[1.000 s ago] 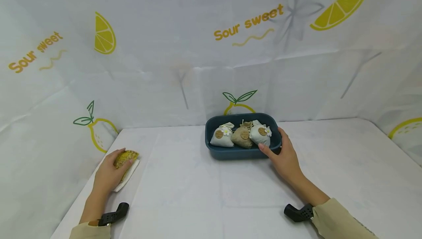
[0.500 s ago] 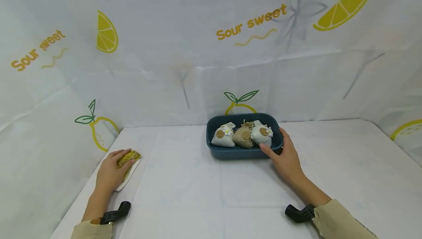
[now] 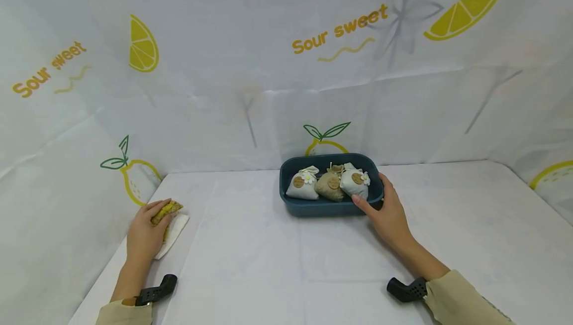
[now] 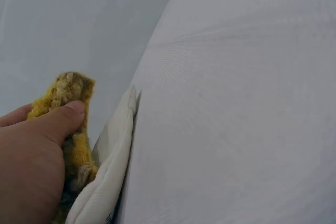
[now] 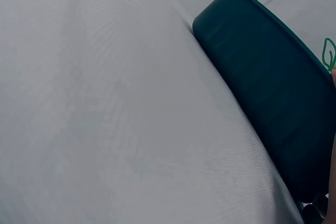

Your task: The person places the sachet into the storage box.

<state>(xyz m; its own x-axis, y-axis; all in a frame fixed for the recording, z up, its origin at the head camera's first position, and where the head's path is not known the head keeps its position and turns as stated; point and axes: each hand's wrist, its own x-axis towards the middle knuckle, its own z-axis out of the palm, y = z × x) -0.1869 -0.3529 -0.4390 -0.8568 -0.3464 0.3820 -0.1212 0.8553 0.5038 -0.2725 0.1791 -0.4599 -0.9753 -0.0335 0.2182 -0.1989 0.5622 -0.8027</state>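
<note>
At the left of the head view, my left hand (image 3: 145, 230) grips a fuzzy yellow-brown piece of cloth (image 3: 167, 211). The left wrist view shows my thumb pressed on this yellow cloth (image 4: 81, 148), which stands up from a white padded piece (image 4: 107, 182) beside it. My right hand (image 3: 389, 215) holds the right front corner of a dark blue-green plastic bin (image 3: 313, 210), thumb at the front rim and fingers along the right side. Inside lie three small drawstring pouches: a pale one (image 3: 302, 189), a brown one (image 3: 329, 190) and another pale one (image 3: 351, 191).
A white cloth covers the table (image 3: 250, 255). Behind it hangs a white curtain (image 3: 215, 116) printed with lemons and lettering, close to the bin's back. Each wrist wears a black band-mounted piece, the left one (image 3: 156, 292) and the right one (image 3: 406, 290).
My left hand has shifted slightly left and up with the yellow cloth, leaving more of the white piece in sight. The right hand, bin and pouches keep their places.
</note>
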